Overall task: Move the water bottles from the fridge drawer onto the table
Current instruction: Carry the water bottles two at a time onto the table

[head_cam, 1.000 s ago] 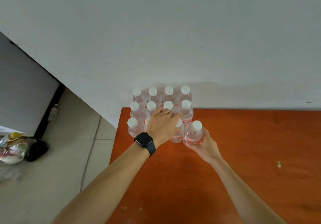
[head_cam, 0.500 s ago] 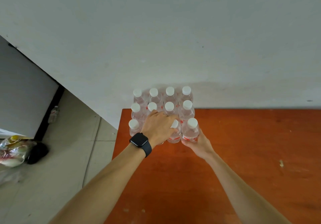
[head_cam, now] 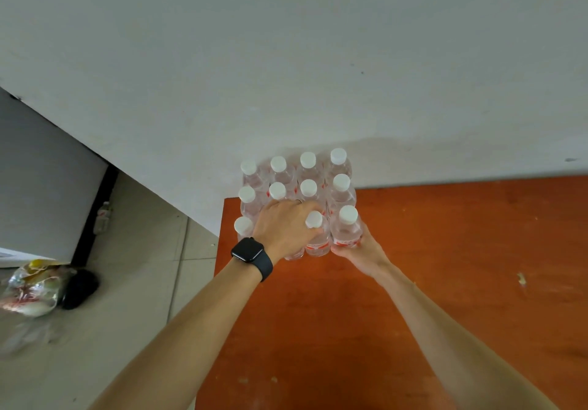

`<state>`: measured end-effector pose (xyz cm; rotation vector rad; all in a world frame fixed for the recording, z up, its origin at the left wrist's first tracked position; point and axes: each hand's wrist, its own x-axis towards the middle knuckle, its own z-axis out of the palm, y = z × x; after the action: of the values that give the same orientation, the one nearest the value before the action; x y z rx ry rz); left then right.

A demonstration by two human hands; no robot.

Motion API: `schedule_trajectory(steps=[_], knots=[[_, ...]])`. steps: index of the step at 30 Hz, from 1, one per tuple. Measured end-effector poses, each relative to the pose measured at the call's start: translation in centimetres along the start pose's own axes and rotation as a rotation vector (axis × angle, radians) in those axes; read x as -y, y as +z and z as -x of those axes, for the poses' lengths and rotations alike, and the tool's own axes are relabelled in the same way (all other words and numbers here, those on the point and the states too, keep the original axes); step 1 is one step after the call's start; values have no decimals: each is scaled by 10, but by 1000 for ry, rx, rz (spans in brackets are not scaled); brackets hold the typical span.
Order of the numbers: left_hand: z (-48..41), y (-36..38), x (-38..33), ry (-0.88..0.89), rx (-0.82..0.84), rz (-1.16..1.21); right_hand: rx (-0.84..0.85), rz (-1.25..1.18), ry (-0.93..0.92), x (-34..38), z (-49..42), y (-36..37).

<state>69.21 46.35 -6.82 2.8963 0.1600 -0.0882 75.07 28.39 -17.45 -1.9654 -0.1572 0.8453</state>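
Bottles point(head_cam: 296, 186), white caps up, are packed in a tight block on the desk's point(head_cam: 445, 298) far left corner, the back row right at the desk's far edge against the wall point(head_cam: 286, 59). Both hands are working the row nearest the desk's front.

The left hand point(head_cam: 283, 228), dark watch point(head_cam: 251, 255) on the wrist, comes over the top palm down. Its fingers are curled round the middle bottle point(head_cam: 316, 241) just under the cap, and whatever stands beneath the palm is hidden. The right hand point(head_cam: 359, 252) is wrapped round the low part of the end bottle point(head_cam: 346, 229), the one closing that row toward the desk's middle. That bottle stands upright, touching its neighbour.

Off the desk's left side, down on the floor point(head_cam: 133, 298), a crumpled bag point(head_cam: 31, 285) lies beside a dark lump. Further from the desk, one lone bottle point(head_cam: 102, 218) sits at the foot of a grey cabinet point(head_cam: 41, 193).
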Motion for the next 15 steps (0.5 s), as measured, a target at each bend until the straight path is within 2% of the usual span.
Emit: schedule_trajectory(steps=[8, 11, 15], knots=[[17, 17, -3, 34, 15, -32, -21, 58, 74, -11, 24, 1], [21, 21, -9, 30, -34, -16, -64, 118, 35, -7, 43, -10], [27, 24, -44, 93, -5, 30, -211, 222, -112, -3, 101, -44]])
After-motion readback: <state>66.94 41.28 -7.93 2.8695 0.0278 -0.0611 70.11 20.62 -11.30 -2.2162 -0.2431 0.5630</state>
